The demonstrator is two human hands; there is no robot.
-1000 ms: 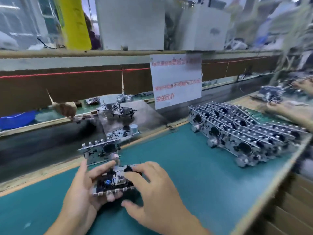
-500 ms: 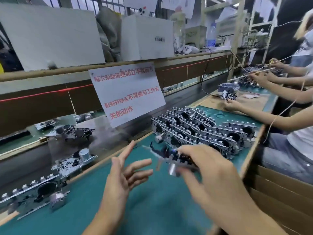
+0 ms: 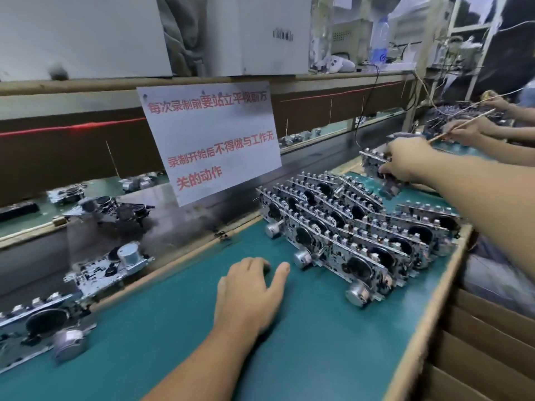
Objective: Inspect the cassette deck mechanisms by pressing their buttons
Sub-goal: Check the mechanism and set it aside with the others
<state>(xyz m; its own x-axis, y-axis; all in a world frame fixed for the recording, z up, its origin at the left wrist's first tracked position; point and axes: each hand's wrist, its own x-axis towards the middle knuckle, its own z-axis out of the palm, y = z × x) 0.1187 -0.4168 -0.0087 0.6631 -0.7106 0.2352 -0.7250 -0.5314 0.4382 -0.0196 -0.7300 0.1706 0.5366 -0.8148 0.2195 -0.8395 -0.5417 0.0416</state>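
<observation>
My right hand (image 3: 406,162) is stretched out to the far right and grips a cassette deck mechanism (image 3: 376,166), a metal frame with a row of button tabs, just above the back of a pile of mechanisms (image 3: 347,227). That pile lies in overlapping rows on the green mat (image 3: 173,328), each unit with a black wheel and a silver motor. My left hand (image 3: 250,287) rests flat on the mat in front of the pile, fingers relaxed, holding nothing.
More mechanisms (image 3: 107,267) lie along the dark conveyor belt at the left. A white paper sign (image 3: 211,140) with red characters hangs over the belt. Other people's hands (image 3: 469,130) work at the far right. Cardboard dividers (image 3: 492,342) stand past the mat's right edge.
My right hand has carried the mechanism from in front of me out to the far right behind the pile. My left hand let go of it and came down flat on the mat.
</observation>
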